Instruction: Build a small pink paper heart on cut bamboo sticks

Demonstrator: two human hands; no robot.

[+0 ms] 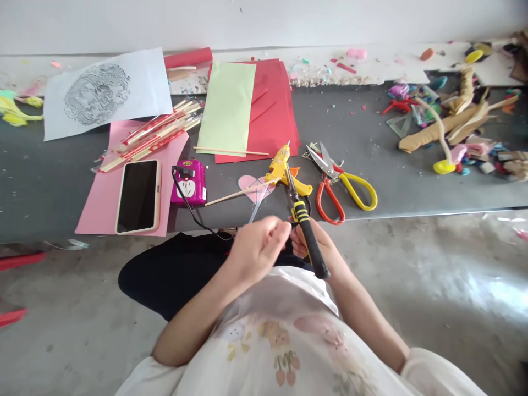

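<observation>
On the grey tabletop [350, 126], its far-right clutter too jumbled to sort, lies the yellow glue gun [279, 162]. Before it, the left hand [256, 247] has curled fingers, their contents impossible to tell, while the right hand [322, 240], partly hidden, holds a black-and-yellow-handled tool [311, 242] whose metal shaft overlaps the glue gun. A thin stick [226, 197] crosses the pink paper heart [248, 182], hiding a strip of it.
</observation>
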